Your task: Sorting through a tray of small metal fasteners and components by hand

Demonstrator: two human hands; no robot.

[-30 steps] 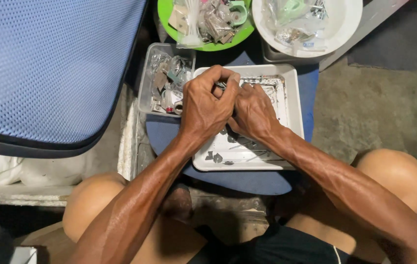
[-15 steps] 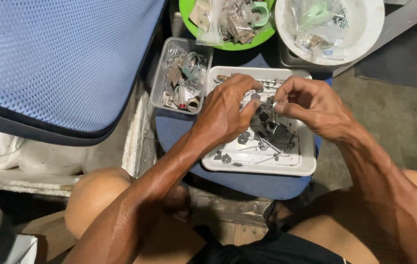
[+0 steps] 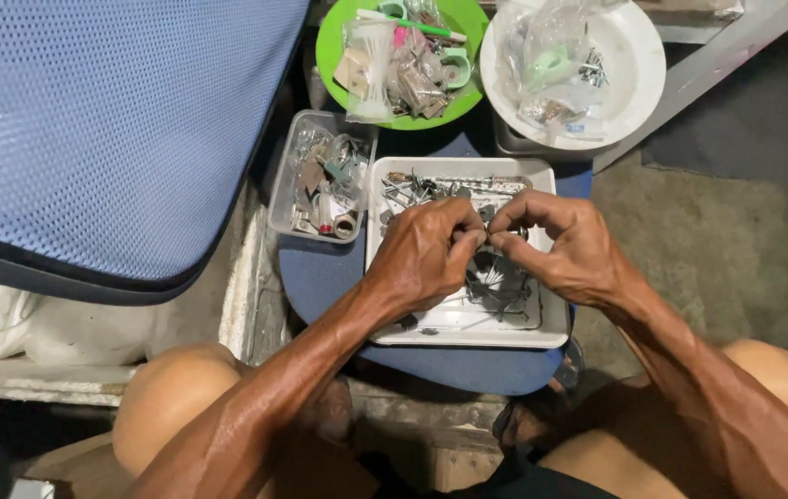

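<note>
— What are the hands doing?

— Both meet over the white tray (image 3: 555, 319). The left hand (image 3: 426, 254) and right hand (image 3: 565, 245) have their fingertips pinched together on something small between them; it is too hidden to name, though it looks like one of the little metal parts (image 3: 500, 282) heaped in the tray right under them.

— How would such a part handle?

— Light, stiff and probably sharp-edged, I'd judge. Small enough to slip, so a fingertip pinch on its flat sides seems the sound grip. Nothing there looks fragile.

— And the room around?

— Tight. The tray sits on a blue seat (image 3: 320, 268), its near edge close to the seat's front edge. Just left, touching or nearly so, is a clear box (image 3: 283, 185) of mixed hardware. Beyond are a green plate (image 3: 329, 42) and a white bowl (image 3: 639, 88), both loaded with bagged bits. A blue mesh chair back (image 3: 107, 129) fills the left side. The open room is to the right, over bare concrete floor (image 3: 717, 231).
</note>
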